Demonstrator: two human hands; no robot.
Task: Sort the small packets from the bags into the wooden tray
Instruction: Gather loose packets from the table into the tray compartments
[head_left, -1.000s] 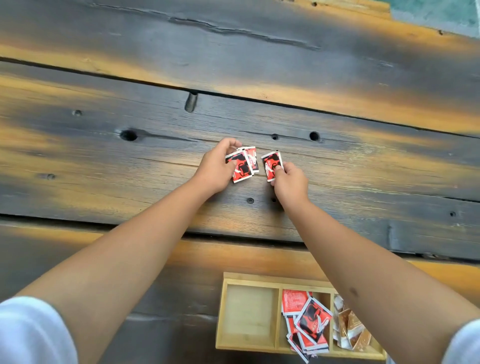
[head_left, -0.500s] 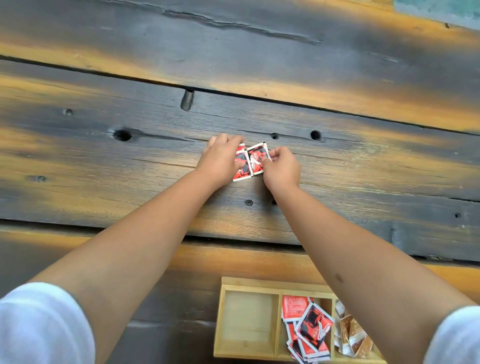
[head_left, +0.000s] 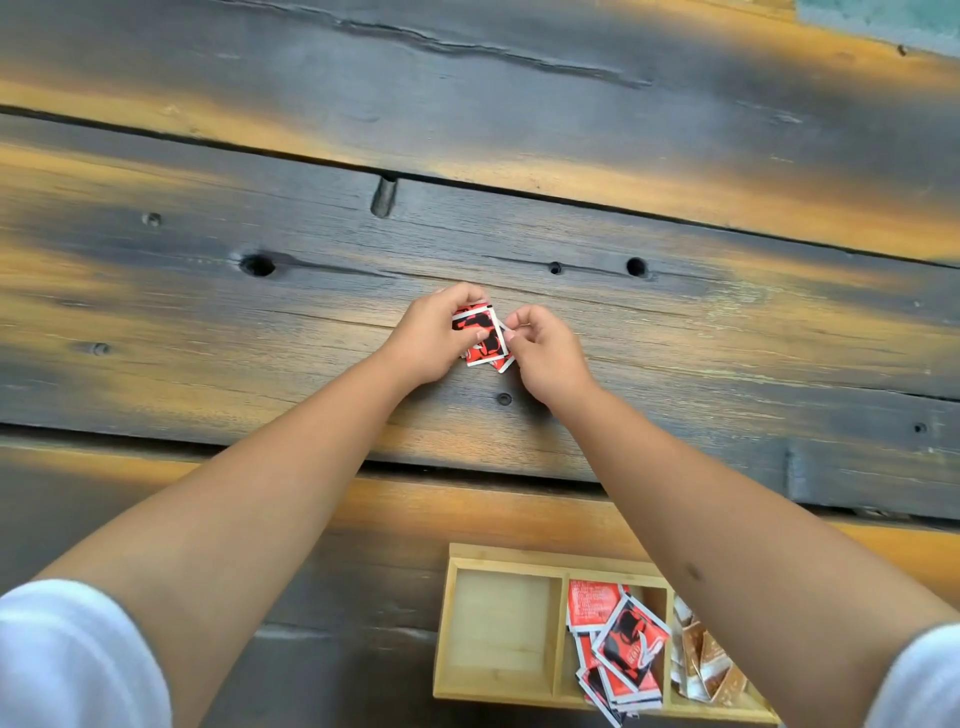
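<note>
Pinching red-and-black packets (head_left: 480, 335) – print unreadable – left hand (head_left: 428, 340), right hand (head_left: 545, 358), fingers clamped.

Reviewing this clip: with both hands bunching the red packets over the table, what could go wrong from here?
1. The red packets sit fanned and uneven between the left hand and right hand; one may slip out when lifted.
2. The wooden tray lies near the body, partly under the right forearm, so the arm might knock it when drawing back.
3. Its middle compartment is already piled, with packets overhanging the front rim; more may spill out.
</note>
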